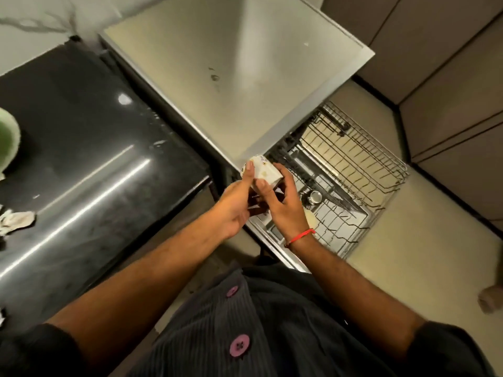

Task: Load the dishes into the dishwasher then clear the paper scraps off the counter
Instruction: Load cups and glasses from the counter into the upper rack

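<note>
White patterned ceramic cup (263, 170) is gripped by both the left hand (236, 205) and right hand (283, 205) above the wire dishwasher rack (362, 170); it could be dropped and chipped if either grip is loosened early.

I am standing in a home kitchen; a glossy black counter (81, 148) runs at my left; a dishwasher (275, 235) stands open with its wire rack (353, 170) pulled out; plain cabinet doors (449, 85) line the wall.
</note>
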### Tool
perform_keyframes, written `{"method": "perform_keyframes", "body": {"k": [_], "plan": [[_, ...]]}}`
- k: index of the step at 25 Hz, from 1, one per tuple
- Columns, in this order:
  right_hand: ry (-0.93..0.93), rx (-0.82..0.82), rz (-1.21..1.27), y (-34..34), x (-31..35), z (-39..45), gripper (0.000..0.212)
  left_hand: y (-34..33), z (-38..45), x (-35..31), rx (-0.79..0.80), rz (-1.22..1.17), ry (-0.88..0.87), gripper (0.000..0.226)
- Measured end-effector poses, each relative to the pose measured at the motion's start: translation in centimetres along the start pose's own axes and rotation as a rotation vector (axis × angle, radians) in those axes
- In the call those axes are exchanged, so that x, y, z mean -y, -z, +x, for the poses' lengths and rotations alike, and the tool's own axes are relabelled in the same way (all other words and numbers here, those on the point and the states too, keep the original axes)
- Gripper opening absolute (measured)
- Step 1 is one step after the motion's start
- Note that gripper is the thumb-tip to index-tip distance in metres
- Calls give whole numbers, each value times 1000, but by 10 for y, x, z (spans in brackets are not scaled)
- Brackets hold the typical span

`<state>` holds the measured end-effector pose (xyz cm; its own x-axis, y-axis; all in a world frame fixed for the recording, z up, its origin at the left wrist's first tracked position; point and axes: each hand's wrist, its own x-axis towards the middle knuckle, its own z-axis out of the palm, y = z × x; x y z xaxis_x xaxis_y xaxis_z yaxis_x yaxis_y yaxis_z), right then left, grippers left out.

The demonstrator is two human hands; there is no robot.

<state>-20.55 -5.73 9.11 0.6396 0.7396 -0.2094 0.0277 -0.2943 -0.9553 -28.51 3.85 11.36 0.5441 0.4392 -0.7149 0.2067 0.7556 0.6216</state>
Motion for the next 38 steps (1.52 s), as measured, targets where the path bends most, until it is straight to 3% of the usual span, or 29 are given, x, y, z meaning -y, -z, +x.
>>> {"method": "perform_keyframes", "body": {"k": [3, 5, 7, 9, 11, 15, 21, 25, 30, 36, 38], "plan": [[-123, -56, 108, 45, -27, 27, 48, -41, 40, 17, 6, 180, 90, 59], [-187, -91, 75, 76, -50, 51, 50, -58, 66, 19, -8, 450, 133, 52], [-183, -138, -111, 101, -75, 76, 57, -66, 90, 16, -55, 714, 119, 52], [-197, -149, -278, 121, -107, 109, 66, -77, 112, 13, -83, 815, 99, 54], [-184, -80, -437, 133, -139, 138, 68, -87, 127, 10, -92, 852, 73, 48], [49, 125, -827, 137, -209, 187, 75, -97, 151, 13, -99, 886, 13, 36], [168, 527, -1264, 138, -244, 221, 85, -90, 165, 21, -143, 903, -1, 30], [221, 684, -1283, 148, -258, 233, 95, -83, 169, 22, -184, 855, -13, 28], [469, 716, -1238, 161, -255, 231, 77, -80, 168, 26, -200, 832, -13, 27], [189, 714, -1147, 146, -258, 229, 85, -78, 166, 36, -213, 839, -17, 24], [179, 708, -1114, 144, -258, 229, 83, -77, 167, 37, -217, 837, -21, 24]]}}
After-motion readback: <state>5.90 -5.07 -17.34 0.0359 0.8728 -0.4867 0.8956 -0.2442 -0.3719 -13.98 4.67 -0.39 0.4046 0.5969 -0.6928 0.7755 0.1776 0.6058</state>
